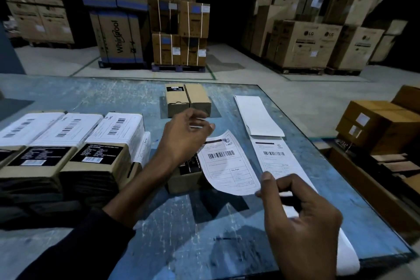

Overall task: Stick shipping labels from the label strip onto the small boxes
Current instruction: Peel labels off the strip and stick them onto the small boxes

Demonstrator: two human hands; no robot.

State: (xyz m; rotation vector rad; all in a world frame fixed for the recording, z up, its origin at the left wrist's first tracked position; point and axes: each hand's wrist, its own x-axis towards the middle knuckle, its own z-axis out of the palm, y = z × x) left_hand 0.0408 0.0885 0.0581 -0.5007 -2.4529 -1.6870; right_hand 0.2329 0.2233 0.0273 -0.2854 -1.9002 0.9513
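The right hand's (302, 216) grip pinches the near corner of a loose shipping label (227, 163) between thumb and forefinger, holding it over a small box (185, 179) at the middle of the blue tabletop (181, 245). The left hand (184, 136) hovers above the label's far end, fingers loosely curled and apart, holding nothing. Just right of the box, the label strip (272, 157) runs along the tabletop. Labelled boxes (75, 143) are stacked at the left; two unlabelled boxes (187, 100) stand side by side at the far edge.
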